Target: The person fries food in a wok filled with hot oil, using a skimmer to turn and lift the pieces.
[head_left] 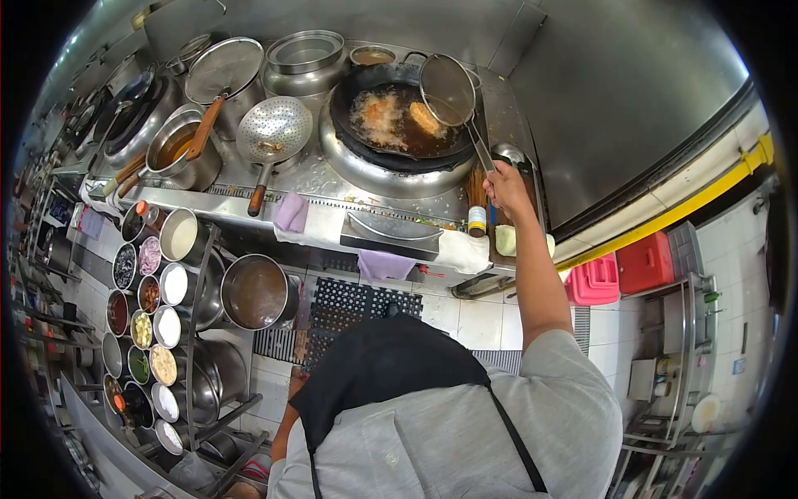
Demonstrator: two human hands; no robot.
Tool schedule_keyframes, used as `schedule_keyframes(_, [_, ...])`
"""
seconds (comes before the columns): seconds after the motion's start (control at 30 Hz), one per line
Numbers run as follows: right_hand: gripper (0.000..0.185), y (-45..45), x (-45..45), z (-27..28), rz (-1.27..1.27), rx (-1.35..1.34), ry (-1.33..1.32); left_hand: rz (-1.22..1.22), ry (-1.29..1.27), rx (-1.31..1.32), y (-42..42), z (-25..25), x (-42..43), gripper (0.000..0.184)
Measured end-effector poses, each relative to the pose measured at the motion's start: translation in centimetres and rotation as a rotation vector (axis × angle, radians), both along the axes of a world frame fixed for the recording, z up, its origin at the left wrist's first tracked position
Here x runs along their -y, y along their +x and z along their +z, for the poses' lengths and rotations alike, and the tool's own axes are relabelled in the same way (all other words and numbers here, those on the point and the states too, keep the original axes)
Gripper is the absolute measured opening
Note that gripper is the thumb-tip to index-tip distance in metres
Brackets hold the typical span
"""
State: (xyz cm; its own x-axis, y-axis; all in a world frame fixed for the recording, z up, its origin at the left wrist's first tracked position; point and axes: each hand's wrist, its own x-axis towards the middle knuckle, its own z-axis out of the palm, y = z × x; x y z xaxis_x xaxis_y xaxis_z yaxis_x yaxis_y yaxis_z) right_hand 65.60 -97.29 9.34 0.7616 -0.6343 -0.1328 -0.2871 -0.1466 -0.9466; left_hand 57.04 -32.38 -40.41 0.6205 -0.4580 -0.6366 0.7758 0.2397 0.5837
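Note:
My right hand [507,191] is closed round the handle of a round mesh strainer [447,90]. The strainer is above the right side of a black wok [357,83] of bubbling dark oil. A golden fried piece [427,119] shows at the strainer's lower left edge; whether it lies in the mesh or in the oil I cannot tell. More frying food [380,112] foams at the wok's left. My left hand [298,381] hangs low beside the black apron, mostly hidden by it, its fingers not clear.
Left of the wok are a perforated ladle [275,130], a pot of yellow liquid [179,154] and a larger strainer [224,71]. Several ingredient containers [165,326] fill a lower left rack. A bamboo brush [476,195] stands near my right hand. A metal wall [615,100] rises at the right.

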Motion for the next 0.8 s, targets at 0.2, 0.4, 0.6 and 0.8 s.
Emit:
schedule_keyframes(0.2, [0.012, -0.5, 0.1, -0.4, 0.051, -0.033, 0.012, -0.05, -0.48, -0.542, 2.5, 1.4, 1.2, 0.026])
schedule_keyframes(0.4, [0.013, -1.0, -0.2, 0.4, 0.008, 0.012, 0.051, -0.161, 0.31, 0.524, -0.5, 0.9, 0.7, 0.008])
schedule_keyframes(0.6, [0.011, -1.1, -0.1, 0.4, 0.016, -0.014, 0.022, -0.353, 0.707, 0.43, -0.4, 2.9, 0.6, 0.012])
schedule_keyframes(0.8, [0.009, -1.2, 0.0, 0.8, 0.001, 0.02, 0.061, -0.242, 0.529, 0.677, -0.6, 1.6, 0.5, 0.017])
